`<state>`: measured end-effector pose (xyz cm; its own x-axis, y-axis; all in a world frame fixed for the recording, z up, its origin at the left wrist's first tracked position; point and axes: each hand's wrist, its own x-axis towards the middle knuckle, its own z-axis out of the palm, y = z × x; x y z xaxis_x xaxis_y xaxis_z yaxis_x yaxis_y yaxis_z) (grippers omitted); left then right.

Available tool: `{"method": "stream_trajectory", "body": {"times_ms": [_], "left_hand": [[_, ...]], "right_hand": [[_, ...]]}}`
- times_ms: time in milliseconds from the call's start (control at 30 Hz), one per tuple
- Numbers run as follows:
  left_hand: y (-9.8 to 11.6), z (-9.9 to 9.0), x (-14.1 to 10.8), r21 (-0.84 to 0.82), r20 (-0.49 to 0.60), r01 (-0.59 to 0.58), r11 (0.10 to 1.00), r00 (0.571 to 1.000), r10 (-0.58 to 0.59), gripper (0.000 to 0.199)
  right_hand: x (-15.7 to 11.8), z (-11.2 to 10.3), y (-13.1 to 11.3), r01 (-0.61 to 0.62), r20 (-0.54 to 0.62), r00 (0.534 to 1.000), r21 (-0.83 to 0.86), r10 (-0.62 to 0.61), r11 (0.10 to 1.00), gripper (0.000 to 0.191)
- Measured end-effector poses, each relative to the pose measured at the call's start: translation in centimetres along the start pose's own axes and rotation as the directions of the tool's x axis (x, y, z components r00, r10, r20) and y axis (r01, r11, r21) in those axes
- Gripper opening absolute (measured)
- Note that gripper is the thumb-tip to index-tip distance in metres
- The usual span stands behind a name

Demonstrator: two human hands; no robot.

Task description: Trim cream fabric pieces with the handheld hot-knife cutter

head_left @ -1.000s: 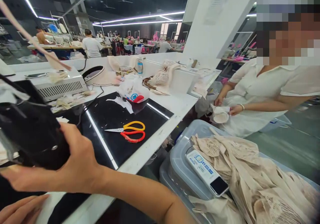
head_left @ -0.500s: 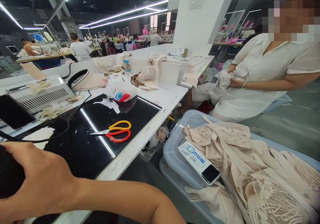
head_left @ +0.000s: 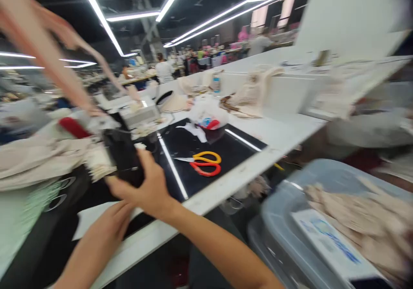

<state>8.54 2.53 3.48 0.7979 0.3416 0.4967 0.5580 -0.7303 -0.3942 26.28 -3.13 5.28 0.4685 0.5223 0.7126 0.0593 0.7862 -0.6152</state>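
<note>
My right hand [head_left: 146, 188] is wrapped round a dark, upright black object [head_left: 124, 151], left of centre. Just below it, my left hand [head_left: 109, 226] reaches up to the right hand's fingers, and its fingertips are hidden and blurred. A white piece [head_left: 92, 218] lies beside the left hand. Cream cloth pieces [head_left: 98, 162] touch the left side of the black object. Scissors with yellow and red handles [head_left: 206, 164] lie on the black mat [head_left: 171, 168], to the right of both hands.
Beige fabric [head_left: 41, 155] is piled at the left, and blurred pinkish straps [head_left: 48, 52] hang above it. A plastic bag [head_left: 208, 110] and a visor [head_left: 172, 103] stand behind the mat. A grey bin [head_left: 280, 211] with beige pieces is at the lower right.
The view has swung left, bringing the fabric pile and straps in. My left hand has come into view beside my right, which still holds the black object. The person in white is mostly out of view.
</note>
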Motion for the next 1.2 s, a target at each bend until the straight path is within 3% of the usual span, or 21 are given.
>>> {"method": "stream_trajectory", "body": {"times_ms": [33,133,333,633,933,1067,1200], "left_hand": [[0.3,-0.5,-0.5,0.078,0.004,0.003,0.997,1.000,-0.004,0.022],[1.6,-1.2,-0.7,0.211,0.018,0.035,0.977,0.999,-0.039,0.022],[3.5,-1.6,-0.6,0.166,-0.065,0.081,0.983,0.995,-0.071,0.025],[4.5,-0.4,-0.7,0.118,-0.095,0.077,0.990,0.993,-0.065,0.019],[5.5,-0.2,-1.4,0.195,-0.131,0.077,0.978,0.990,-0.052,0.066],[6.0,0.4,-1.9,0.213,-0.148,0.070,0.975,0.988,-0.038,0.075],[6.3,1.3,-2.5,0.216,-0.179,0.089,0.972,0.982,-0.051,0.082]], "right_hand": [[-0.1,0.1,0.1,0.083,-0.071,0.994,0.012,-0.082,0.996,0.053],[0.0,0.1,0.4,0.146,-0.141,0.978,-0.055,-0.152,0.988,0.042],[-0.4,-0.3,0.4,0.039,-0.093,0.994,-0.127,-0.051,0.991,0.034],[-1.0,-0.8,0.5,-0.036,-0.070,0.997,-0.130,0.027,0.991,0.033],[-1.4,-1.0,0.6,-0.009,-0.037,0.999,-0.028,0.008,1.000,0.026],[-1.1,-1.0,0.5,0.004,-0.009,1.000,0.043,-0.004,0.999,0.022],[0.1,-0.6,0.8,0.002,-0.057,0.998,0.098,0.004,0.995,0.027]]}}
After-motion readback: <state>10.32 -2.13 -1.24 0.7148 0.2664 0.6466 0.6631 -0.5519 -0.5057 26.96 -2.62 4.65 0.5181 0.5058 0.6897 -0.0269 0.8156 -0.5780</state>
